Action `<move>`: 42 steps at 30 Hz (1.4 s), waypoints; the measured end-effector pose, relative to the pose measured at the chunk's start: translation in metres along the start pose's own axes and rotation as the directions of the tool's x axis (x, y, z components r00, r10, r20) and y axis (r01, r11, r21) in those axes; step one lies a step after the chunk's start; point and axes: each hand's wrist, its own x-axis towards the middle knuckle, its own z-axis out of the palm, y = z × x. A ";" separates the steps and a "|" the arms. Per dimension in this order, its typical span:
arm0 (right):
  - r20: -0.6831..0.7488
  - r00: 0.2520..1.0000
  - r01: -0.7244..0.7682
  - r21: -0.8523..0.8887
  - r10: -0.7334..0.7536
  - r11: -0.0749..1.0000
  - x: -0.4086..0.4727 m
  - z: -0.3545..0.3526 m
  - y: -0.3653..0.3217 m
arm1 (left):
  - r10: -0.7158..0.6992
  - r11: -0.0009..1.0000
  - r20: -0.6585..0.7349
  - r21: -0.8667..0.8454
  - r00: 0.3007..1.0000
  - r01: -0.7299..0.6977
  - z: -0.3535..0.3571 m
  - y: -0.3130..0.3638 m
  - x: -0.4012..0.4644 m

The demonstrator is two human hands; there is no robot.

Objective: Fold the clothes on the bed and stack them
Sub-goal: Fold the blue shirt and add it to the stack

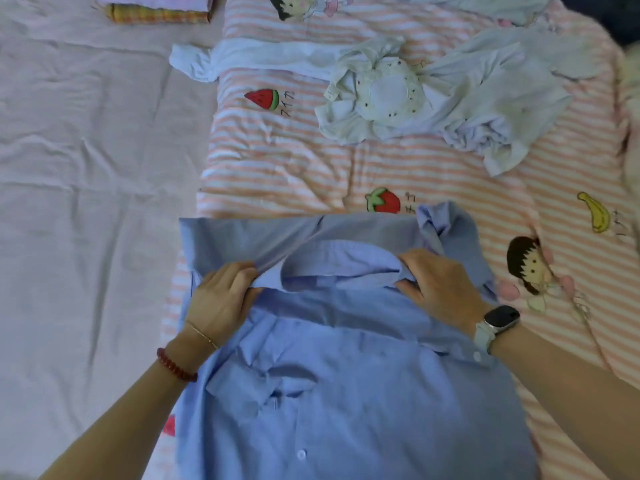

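Note:
A light blue button shirt [346, 393] lies spread on the bed in front of me, its collar end folded over toward me. My left hand [221, 299] pinches the folded edge on the left side. My right hand [440, 285], with a watch on the wrist, grips the same fold near the collar on the right. A crumpled white garment [485, 98] with a round frilled patch lies further up the bed. Another pale garment [485, 8] lies at the far top. A small stack of folded clothes [159, 10] sits at the top left.
A pink-and-white striped quilt [294, 161] with cartoon prints covers the right half of the bed. The plain pink sheet [86, 168] spreads across the left half. A rolled white sleeve [197, 62] reaches left from the white garment onto the sheet.

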 end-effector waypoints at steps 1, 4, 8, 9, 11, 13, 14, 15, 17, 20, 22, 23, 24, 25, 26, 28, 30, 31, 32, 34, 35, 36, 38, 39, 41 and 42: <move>-0.021 1.000 0.013 -0.006 -0.013 1.000 -0.017 0.002 -0.004 | -0.001 1.000 0.007 -0.007 1.000 0.001 0.000 0.008 -0.016; -0.032 0.999 -0.012 0.049 0.014 0.999 -0.067 0.005 -0.022 | 0.005 1.000 0.021 -0.004 1.000 -0.005 -0.004 0.038 -0.059; 0.010 0.997 -0.077 0.067 0.077 0.995 -0.122 0.000 -0.048 | 0.000 1.000 0.065 -0.004 0.998 0.000 -0.010 0.073 -0.104; 0.051 0.996 -0.082 0.054 0.080 0.995 -0.135 0.001 -0.051 | -0.012 1.000 0.095 0.008 0.995 0.011 -0.010 0.077 -0.114; 0.177 0.981 -0.083 0.026 0.077 0.996 -0.162 0.006 -0.054 | -0.053 0.997 0.203 0.063 0.978 0.041 -0.009 0.083 -0.134; 0.320 0.944 -0.074 -0.020 0.076 0.997 -0.182 0.010 -0.056 | -0.098 0.994 0.363 0.089 0.927 0.070 -0.010 0.086 -0.145; 0.366 0.927 -0.067 -0.046 0.080 0.997 -0.188 0.011 -0.057 | -0.106 0.994 0.426 0.078 0.898 0.081 -0.011 0.087 -0.147; 0.375 0.923 -0.064 -0.066 0.085 0.996 -0.189 0.010 -0.057 | -0.110 0.994 0.461 0.060 0.881 0.093 -0.013 0.088 -0.146; 0.300 0.949 -0.075 -0.089 0.098 0.993 -0.179 0.005 -0.058 | -0.134 0.991 0.433 0.030 0.891 0.134 -0.018 0.092 -0.132; 0.106 0.985 -0.117 -0.145 0.133 0.983 -0.151 0.004 -0.053 | -0.175 0.983 0.213 0.092 0.961 0.159 -0.014 0.093 -0.100; 0.073 0.971 -0.203 -0.246 0.227 0.948 -0.130 0.008 -0.043 | -0.216 0.956 0.161 0.235 0.963 0.175 -0.004 0.088 -0.079; 0.109 0.945 -0.261 -0.310 0.307 0.914 -0.121 0.011 -0.036 | -0.258 0.932 0.179 0.303 0.949 0.196 0.001 0.083 -0.069; 0.152 0.911 -0.307 -0.367 0.383 0.878 -0.113 0.015 -0.028 | -0.306 0.909 0.210 0.354 0.929 0.219 0.007 0.077 -0.060; 0.208 0.863 -0.356 -0.400 0.461 0.845 -0.108 0.017 -0.021 | -0.353 0.889 0.235 0.385 0.906 0.247 0.013 0.069 -0.054; 0.247 0.811 -0.408 -0.412 0.531 0.815 -0.107 0.020 -0.014 | -0.409 0.871 0.256 0.397 0.876 0.290 0.017 0.060 -0.049; 0.292 0.698 -0.529 -0.405 0.654 0.746 -0.111 0.024 0.003 | -0.528 0.829 0.270 0.371 0.805 0.419 0.022 0.042 -0.045; 0.340 0.602 -0.600 -0.403 0.722 0.691 -0.115 0.024 0.014 | -0.634 0.769 0.295 0.332 0.715 0.546 0.021 0.032 -0.043; 0.347 0.593 -0.605 -0.403 0.726 0.687 -0.115 0.023 0.016 | -0.665 0.744 0.286 0.322 0.690 0.585 0.019 0.031 -0.041; 0.330 0.614 -0.600 -0.395 0.717 0.696 -0.114 0.022 0.016 | -0.681 0.730 0.252 0.306 0.688 0.611 0.015 0.032 -0.037; 0.174 0.703 -0.605 -0.363 0.690 0.708 -0.105 0.016 0.015 | -0.663 0.743 0.167 0.263 0.729 0.615 0.008 0.031 -0.028; 0.093 0.736 -0.609 -0.343 0.671 0.715 -0.096 0.013 0.017 | -0.635 0.765 0.149 0.263 0.758 0.588 0.005 0.029 -0.021; 0.018 0.774 -0.592 -0.333 0.633 0.734 -0.086 0.009 0.021 | -0.596 0.790 0.146 0.283 0.790 0.544 0.001 0.025 -0.013; 0.045 0.831 -0.502 -0.371 0.555 0.781 -0.062 0.003 0.029 | -0.505 0.840 0.174 0.326 0.845 0.435 -0.002 0.014 0.003; 0.120 0.844 -0.443 -0.394 0.523 0.805 -0.049 0.001 0.034 | -0.488 0.847 0.200 0.343 0.850 0.406 -0.001 0.008 0.011; 0.304 0.830 -0.328 -0.411 0.467 0.851 -0.030 0.001 0.049 | -0.517 0.840 0.294 0.355 0.804 0.411 0.004 -0.005 0.019; 0.372 0.806 -0.298 -0.419 0.461 0.858 -0.025 0.002 0.055 | -0.527 0.836 0.324 0.365 0.785 0.411 0.005 -0.010 0.019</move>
